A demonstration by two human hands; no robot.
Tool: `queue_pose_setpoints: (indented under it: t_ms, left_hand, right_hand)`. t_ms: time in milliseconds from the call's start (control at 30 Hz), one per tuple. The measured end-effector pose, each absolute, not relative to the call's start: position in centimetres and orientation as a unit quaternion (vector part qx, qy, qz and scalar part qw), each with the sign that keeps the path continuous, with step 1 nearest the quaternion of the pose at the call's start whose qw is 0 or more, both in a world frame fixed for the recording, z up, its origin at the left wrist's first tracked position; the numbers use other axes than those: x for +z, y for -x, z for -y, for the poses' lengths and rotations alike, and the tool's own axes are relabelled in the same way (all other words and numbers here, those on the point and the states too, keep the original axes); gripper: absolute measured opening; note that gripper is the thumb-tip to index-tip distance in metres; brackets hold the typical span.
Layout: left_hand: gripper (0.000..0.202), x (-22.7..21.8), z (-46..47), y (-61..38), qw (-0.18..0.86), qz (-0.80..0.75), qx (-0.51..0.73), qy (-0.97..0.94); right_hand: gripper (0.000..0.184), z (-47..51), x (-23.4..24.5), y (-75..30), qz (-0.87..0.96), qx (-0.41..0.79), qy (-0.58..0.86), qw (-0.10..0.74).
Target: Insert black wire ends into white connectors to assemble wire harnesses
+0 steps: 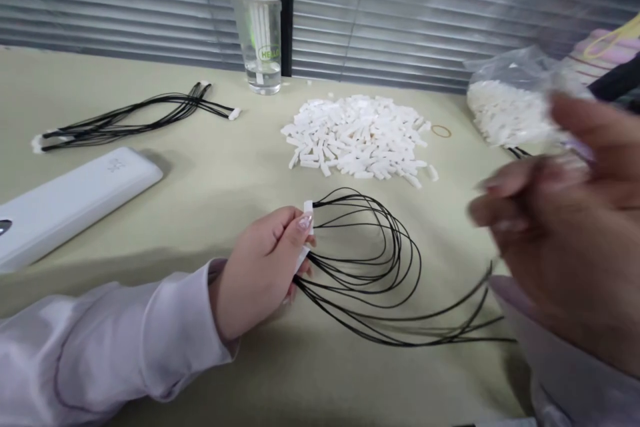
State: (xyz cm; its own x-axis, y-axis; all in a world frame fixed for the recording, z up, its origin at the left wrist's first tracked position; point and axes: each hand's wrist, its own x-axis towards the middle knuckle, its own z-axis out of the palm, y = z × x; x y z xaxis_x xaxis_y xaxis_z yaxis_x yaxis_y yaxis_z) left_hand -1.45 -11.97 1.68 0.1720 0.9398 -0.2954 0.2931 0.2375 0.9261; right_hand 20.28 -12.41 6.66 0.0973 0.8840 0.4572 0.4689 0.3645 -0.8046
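My left hand (273, 260) is closed around a black wire harness (400, 253), pinching its white connectors (309, 213) between thumb and fingers. From there the thin wires loop out to the right, and several loose ends trail toward my right sleeve. My right hand (560, 213) is raised at the right, smeared by motion, so whether its fingers hold anything cannot be made out. Beyond the harness lies a heap of small white connector housings (360, 137).
Another bundle of black wires (150, 113) with white connectors lies at the back left, behind a white power bank (80, 203). A clear cup (263, 33) of water stands by the blinds. A rubber band (441, 131) and a plastic bag of white pieces (510, 107) are at the right.
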Motion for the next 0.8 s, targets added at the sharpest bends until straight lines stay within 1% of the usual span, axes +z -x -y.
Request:
queue_pose_setpoints:
  t_ms: [33, 100, 167, 333, 400, 467, 500, 533, 600, 667, 733, 800]
  left_hand:
    - [0.033, 1.7, 12.0, 1.5, 0.545, -0.567, 0.297, -0.541]
    - [0.034, 1.6, 12.0, 1.5, 0.551, -0.567, 0.294, -0.537]
    - [0.035, 1.6, 12.0, 1.5, 0.553, -0.570, 0.291, -0.533]
    - [0.035, 1.7, 12.1, 1.5, 0.555, -0.566, 0.291, -0.536]
    - [0.035, 1.7, 12.1, 1.5, 0.556, -0.568, 0.291, -0.533]
    - [0.034, 1.7, 12.1, 1.5, 0.555, -0.571, 0.293, -0.529]
    - [0.034, 1.7, 12.0, 1.5, 0.555, -0.572, 0.294, -0.527]
    - [0.034, 1.7, 12.0, 1.5, 0.555, -0.573, 0.294, -0.526]
    - [0.034, 1.6, 11.9, 1.5, 0.556, -0.574, 0.295, -0.524]
    - [0.035, 1.6, 11.9, 1.5, 0.556, -0.572, 0.296, -0.524]
    - [0.036, 1.7, 11.9, 1.5, 0.556, -0.572, 0.295, -0.526]
    - [0.036, 1.8, 12.0, 1.5, 0.557, -0.573, 0.291, -0.526]
  right_hand:
    - [0.041, 12.6, 6.3, -19.5, 0.642, 0.253, 0.516, 0.508]
    - [0.036, 13.1, 5.6, -18.0, 0.650, 0.327, 0.502, 0.468]
    - [0.028, 13.4, 5.1, -17.0, 0.654, 0.342, 0.507, 0.445]
    - [0.010, 13.6, 4.9, -16.9, 0.639, 0.361, 0.516, 0.441]
    - [0.011, 13.6, 4.9, -17.2, 0.643, 0.392, 0.500, 0.428]
    - [0.025, 13.6, 4.7, -17.3, 0.655, 0.417, 0.489, 0.397]
    - [0.032, 13.6, 4.6, -17.3, 0.669, 0.414, 0.492, 0.373]
    - [0.033, 13.6, 4.5, -17.2, 0.690, 0.394, 0.498, 0.348]
    - [0.021, 13.5, 4.4, -17.0, 0.737, 0.311, 0.513, 0.311]
    - [0.010, 13.4, 4.3, -16.8, 0.773, 0.218, 0.516, 0.299]
    - [0.005, 13.4, 4.3, -16.6, 0.790, 0.163, 0.508, 0.302]
    - [0.004, 13.5, 4.3, -16.5, 0.795, 0.136, 0.502, 0.311]
